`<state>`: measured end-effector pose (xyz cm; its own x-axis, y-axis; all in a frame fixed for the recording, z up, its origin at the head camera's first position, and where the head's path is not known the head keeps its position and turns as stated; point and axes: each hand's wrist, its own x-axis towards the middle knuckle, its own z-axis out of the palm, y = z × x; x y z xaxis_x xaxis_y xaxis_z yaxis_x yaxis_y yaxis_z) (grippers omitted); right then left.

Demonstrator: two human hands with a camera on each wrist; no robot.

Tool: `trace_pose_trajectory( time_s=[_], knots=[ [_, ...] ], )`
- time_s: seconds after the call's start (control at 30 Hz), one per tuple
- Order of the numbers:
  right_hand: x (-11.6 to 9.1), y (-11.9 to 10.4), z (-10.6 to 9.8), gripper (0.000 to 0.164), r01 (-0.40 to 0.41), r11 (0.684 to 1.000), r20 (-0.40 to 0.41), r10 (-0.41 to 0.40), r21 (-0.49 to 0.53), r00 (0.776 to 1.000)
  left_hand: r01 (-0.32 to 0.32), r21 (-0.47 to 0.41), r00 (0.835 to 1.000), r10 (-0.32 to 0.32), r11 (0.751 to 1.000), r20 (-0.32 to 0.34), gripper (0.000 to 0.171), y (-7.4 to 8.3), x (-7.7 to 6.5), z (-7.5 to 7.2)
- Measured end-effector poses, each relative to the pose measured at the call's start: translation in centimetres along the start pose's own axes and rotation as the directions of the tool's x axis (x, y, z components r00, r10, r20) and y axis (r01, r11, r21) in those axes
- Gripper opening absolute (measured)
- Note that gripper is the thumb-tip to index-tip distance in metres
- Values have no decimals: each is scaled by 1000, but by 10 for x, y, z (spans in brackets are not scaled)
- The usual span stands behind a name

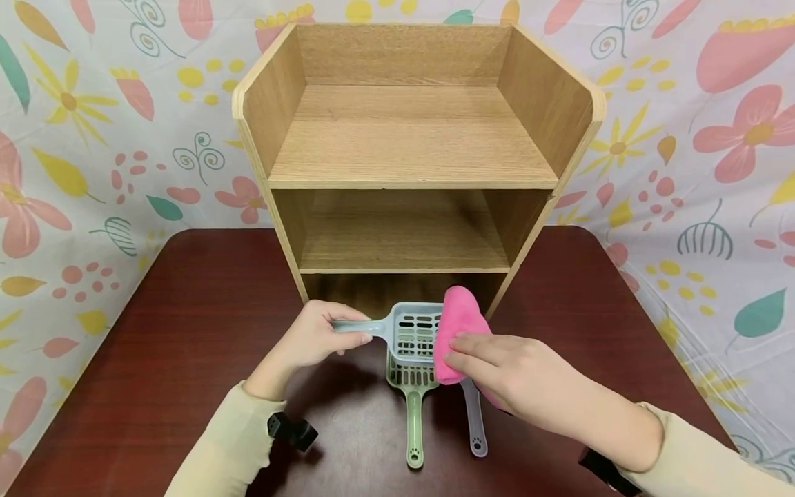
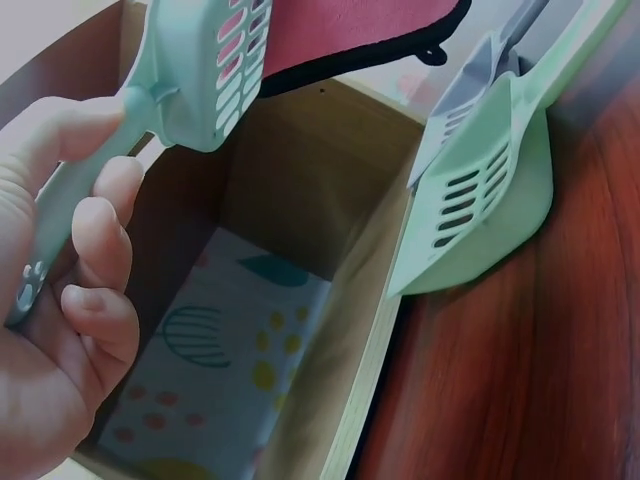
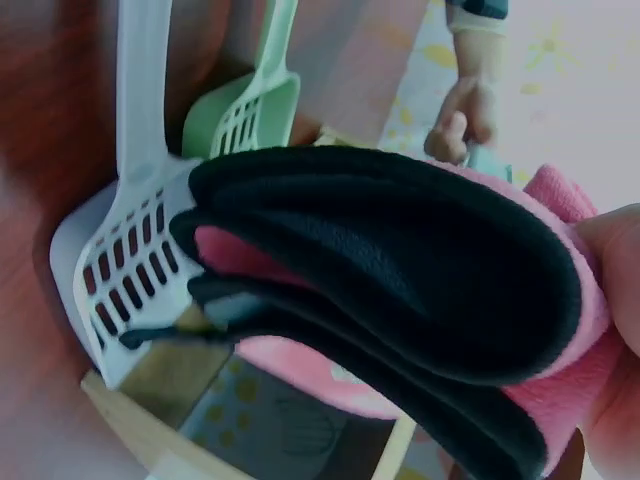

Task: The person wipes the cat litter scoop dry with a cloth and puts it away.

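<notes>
My left hand grips the handle of a light blue slotted litter scoop, held level above the table with its basket to the right. With my right hand I hold a folded pink cloth with black edging against the basket's right part, which it covers. Below lie a green litter scoop and a greyish purple one, side by side, handles towards me. The raised scoop and the cloth hide much of their baskets in the head view. My right thumb shows at the cloth's edge.
A wooden shelf unit with open compartments stands at the back, just behind the scoops. Beneath everything is a dark red-brown table. A flower-patterned curtain hangs behind and along the sides.
</notes>
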<state>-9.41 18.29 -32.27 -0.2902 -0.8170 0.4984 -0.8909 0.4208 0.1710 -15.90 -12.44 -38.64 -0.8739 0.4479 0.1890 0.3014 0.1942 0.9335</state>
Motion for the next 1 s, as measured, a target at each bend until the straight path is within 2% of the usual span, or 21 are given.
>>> trace_pose_trajectory(
  time_s=[0.17,0.3,0.53,0.77,0.93,1.0],
  knots=[
    [6,-7,9,42,10,999,-2,-10,-35,1000,10,10,1000,-11,1000,24,15,1,5,7],
    [11,-12,13,31,16,998,14,-15,-68,1000,23,13,999,-23,1000,34,15,0,8,11],
    [22,-17,20,37,50,991,-8,-51,-127,999,29,13,999,-30,999,35,14,2,11,14],
    [25,-19,26,21,80,982,-21,-85,-170,996,36,44,998,-38,998,41,14,8,12,16],
    [18,-18,23,41,75,979,-7,-77,-191,997,48,84,998,-50,995,25,14,9,11,13],
    [15,-16,21,43,77,977,-9,-80,-198,997,47,98,999,-48,994,13,14,9,11,11]
  ],
)
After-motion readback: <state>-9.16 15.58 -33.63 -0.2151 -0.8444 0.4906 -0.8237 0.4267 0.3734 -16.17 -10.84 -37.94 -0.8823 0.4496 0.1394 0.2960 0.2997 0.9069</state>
